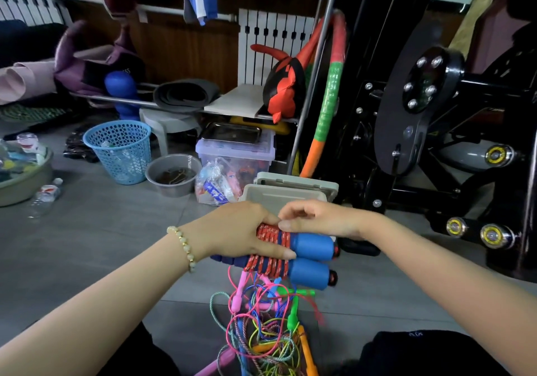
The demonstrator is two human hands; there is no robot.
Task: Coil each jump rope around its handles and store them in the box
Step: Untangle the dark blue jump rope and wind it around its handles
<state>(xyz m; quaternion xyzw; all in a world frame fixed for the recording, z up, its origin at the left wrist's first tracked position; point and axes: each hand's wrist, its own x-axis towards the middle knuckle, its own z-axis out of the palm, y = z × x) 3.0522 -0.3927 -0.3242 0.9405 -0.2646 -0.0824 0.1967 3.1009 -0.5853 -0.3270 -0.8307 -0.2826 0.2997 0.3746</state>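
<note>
Both forearms reach forward and meet over the floor [116,230]. The left hand [241,230] comes in palm-down and grips the paired blue handles of the jump rope [311,259], thumb laid across the red cord wound around them. The right hand [316,218], touching the left, pinches that cord at the top of the coil. The beige box [290,186] stands just beyond the hands, and a tangled pile of ropes [267,326] lies beneath.

The blue handles [308,275] of the jump rope [271,237] are partly covered by the left hand [241,230]. The grey box [290,189] is half hidden behind the right hand [316,217] (its inside unseen). The tangled rope pile [261,335] is cut off below; a red cord end [318,311] is blurred.
</note>
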